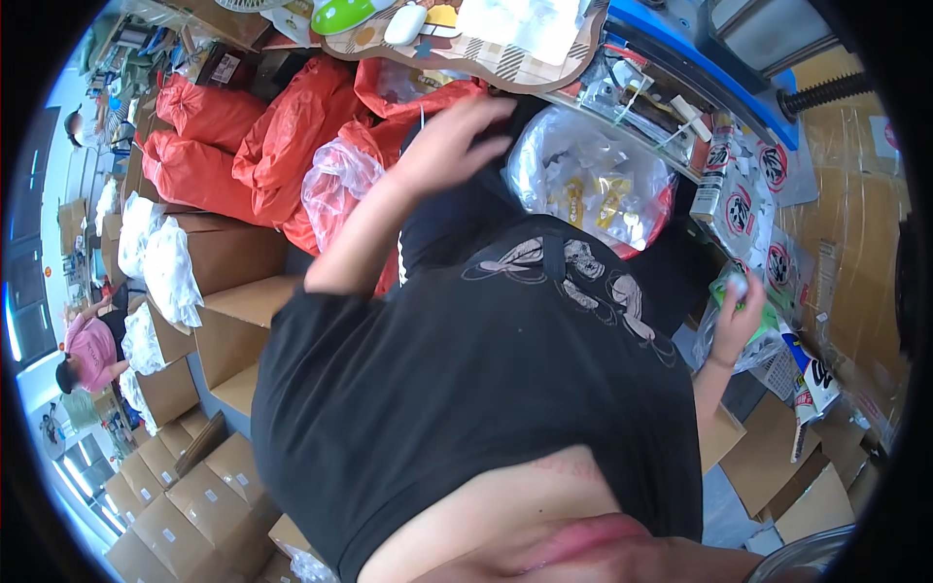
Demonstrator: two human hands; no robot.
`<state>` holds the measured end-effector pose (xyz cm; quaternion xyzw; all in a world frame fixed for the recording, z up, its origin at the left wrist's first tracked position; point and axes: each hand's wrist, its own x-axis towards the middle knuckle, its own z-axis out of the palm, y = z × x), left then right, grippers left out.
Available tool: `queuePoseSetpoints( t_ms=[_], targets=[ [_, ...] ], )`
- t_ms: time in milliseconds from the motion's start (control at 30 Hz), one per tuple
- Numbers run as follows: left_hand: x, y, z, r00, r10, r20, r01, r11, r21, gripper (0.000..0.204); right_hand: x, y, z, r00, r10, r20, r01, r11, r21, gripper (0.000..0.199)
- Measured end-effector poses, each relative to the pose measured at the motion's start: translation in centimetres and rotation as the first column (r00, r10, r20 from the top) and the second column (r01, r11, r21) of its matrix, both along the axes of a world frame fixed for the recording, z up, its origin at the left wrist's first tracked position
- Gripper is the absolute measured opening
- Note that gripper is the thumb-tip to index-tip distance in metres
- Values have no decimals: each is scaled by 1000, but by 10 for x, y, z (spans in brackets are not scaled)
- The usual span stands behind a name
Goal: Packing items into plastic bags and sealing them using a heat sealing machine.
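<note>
My left hand (449, 148) reaches up past the red bags, its fingers stretched out and holding nothing that I can see. It is above my dark-clad lap, close to an opened red bag (413, 83). Off to the right, my right hand (741, 325) pinches a small whitish round piece (738, 287), too small to name. That hand is beside a clear plastic bag with green in it (768, 321). Between my hands, a large clear plastic bag (554, 146) stands open, with small clear packets bearing gold print inside.
Several full red bags (199, 180) are piled at left, next to open cardboard boxes (238, 257). Ahead are a patterned mat (374, 49) with a white mouse (405, 25) and a blue machine frame (680, 49). A person in pink (92, 350) is far left.
</note>
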<state>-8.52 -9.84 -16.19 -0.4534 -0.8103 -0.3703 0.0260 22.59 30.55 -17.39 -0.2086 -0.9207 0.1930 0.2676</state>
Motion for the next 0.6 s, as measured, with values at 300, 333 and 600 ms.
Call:
queuePoseSetpoints(
  t_ms=[300, 333, 600],
  targets=[
    [-212, 144, -46, 710, 414, -570, -616, 756, -219, 62, -86, 49, -17, 994, 96, -50, -83, 970, 229, 27],
    [-219, 142, -54, 706, 419, -571, -615, 763, -200, 62, -87, 50, -19, 994, 92, -59, -75, 967, 245, 27],
    [-198, 119, -61, 823, 413, -390, -560, 707, -432, 69, -91, 36, -11, 995, 31, -95, -12, 982, 187, 26]
  ],
)
